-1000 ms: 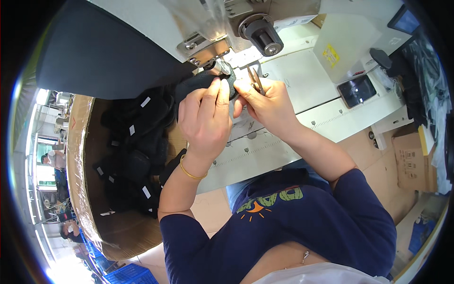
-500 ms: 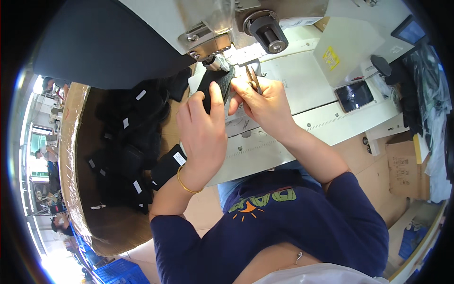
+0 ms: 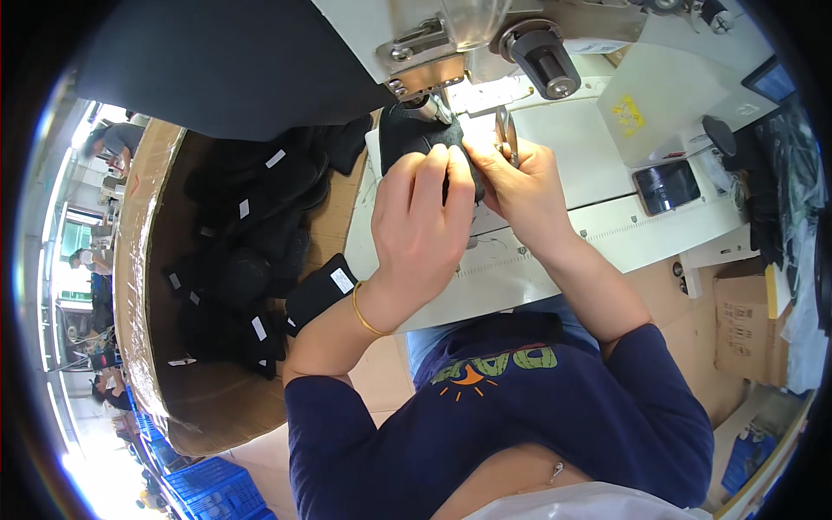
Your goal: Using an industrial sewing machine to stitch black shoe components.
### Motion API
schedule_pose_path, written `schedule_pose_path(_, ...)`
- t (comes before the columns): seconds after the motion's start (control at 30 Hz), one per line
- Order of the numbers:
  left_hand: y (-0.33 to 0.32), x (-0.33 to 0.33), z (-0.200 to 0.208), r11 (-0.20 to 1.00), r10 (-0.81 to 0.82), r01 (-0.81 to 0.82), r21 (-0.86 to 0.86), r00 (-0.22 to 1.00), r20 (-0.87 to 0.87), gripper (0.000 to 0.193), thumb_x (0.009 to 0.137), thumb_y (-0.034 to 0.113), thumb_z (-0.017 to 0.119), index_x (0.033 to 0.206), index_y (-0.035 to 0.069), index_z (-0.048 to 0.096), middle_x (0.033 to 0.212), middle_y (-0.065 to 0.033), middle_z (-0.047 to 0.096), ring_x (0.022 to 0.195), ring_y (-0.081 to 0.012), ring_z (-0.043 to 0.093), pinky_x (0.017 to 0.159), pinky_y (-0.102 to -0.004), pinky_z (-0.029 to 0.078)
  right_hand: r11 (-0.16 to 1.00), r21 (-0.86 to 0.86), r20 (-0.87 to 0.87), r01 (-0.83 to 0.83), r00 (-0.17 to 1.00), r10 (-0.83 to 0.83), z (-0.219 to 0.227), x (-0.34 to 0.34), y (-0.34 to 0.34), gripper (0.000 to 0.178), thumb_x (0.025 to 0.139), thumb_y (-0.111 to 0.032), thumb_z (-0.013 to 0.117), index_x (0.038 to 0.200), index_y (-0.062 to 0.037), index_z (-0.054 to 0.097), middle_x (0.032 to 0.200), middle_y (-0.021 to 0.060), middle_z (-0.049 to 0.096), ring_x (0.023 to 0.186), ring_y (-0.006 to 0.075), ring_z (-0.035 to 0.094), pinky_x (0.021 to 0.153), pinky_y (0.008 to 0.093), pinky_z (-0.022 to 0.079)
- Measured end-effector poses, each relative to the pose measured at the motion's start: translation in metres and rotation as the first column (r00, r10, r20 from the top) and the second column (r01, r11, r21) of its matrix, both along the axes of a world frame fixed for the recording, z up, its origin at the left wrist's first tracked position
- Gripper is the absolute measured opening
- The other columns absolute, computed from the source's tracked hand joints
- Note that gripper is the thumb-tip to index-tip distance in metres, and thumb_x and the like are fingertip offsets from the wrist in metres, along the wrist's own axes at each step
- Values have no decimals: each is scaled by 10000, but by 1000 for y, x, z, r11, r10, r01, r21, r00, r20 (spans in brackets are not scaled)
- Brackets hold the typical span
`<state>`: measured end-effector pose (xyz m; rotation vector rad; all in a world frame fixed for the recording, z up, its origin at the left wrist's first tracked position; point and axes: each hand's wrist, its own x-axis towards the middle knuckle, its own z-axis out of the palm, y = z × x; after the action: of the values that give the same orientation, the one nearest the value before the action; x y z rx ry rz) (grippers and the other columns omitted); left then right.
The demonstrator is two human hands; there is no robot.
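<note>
A black fabric piece point(image 3: 401, 137) lies under the needle area of the sewing machine point(image 3: 444, 71), on its pale bed. My left hand point(image 3: 420, 227) presses on the near part of this piece with fingers bent and bunched together over it. At the piece's right edge is my right hand point(image 3: 530, 198), thumb and forefinger closed by the fabric. Metal thread snips point(image 3: 510, 139) are tucked in that same hand, blades pointing away from me. Fingers cover part of the fabric and the lower part of the snips.
Left of the table stands a large cardboard box point(image 3: 139, 286) holding many black fabric pieces point(image 3: 251, 269) with white labels. A phone point(image 3: 667, 186) lies on the right of the white table point(image 3: 598, 227). Blue crates point(image 3: 217, 490) sit lower left; another carton point(image 3: 752, 325) stands at right.
The view has shifted, so the scene sits further right. My left fingers have bunched together on the black fabric, which now lies flatter and turned. My right hand still has the snips.
</note>
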<state>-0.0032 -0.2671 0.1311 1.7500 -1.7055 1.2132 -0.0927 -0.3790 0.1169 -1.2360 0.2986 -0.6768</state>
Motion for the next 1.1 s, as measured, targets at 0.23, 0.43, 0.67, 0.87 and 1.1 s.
schedule_pose_path(0.23,-14,16,1,1000,-13,13,-11,999,-30,327,644,111,696,923,-19,587,956,-119,562,854,-268,570,675,-351,499,999,-25,8,-32,999,33,1,1,-1,307,987,-176,567,723,-34,635,571,2,593,481,20,447,425,210,310)
schedule_pose_path(0.43,-10,18,1,1000,-17,19,25,998,-62,323,664,40,709,956,-15,584,932,-133,578,834,-305,564,701,-377,500,996,-62,-18,-64,998,63,0,0,-4,310,993,-187,554,737,-31,635,570,13,605,469,26,450,424,211,315)
schedule_pose_path(0.67,-5,15,-6,998,38,-41,-53,997,-67,323,758,127,694,1045,7,605,1067,-136,580,964,-304,576,792,-409,456,996,-48,85,-80,993,84,-16,-4,-3,249,1032,-216,494,962,-10,615,720,42,658,523,48,510,479,200,396)
schedule_pose_path(0.87,-1,44,-9,999,-4,3,-38,1000,-19,310,790,100,676,1088,33,625,1038,-105,605,929,-283,598,767,-385,487,958,-30,-38,-284,959,282,-13,-18,-9,280,1046,-255,462,1088,-18,605,749,42,651,638,60,569,562,209,438)
schedule_pose_path(1.1,46,82,0,914,162,406,19,-320,-933,331,818,50,703,1128,-54,656,963,-33,686,862,-71,625,764,-211,496,699,-711,-175,-78,982,-69,-37,-27,-18,256,932,-277,630,909,-23,651,768,93,642,653,201,629,586,309,473)
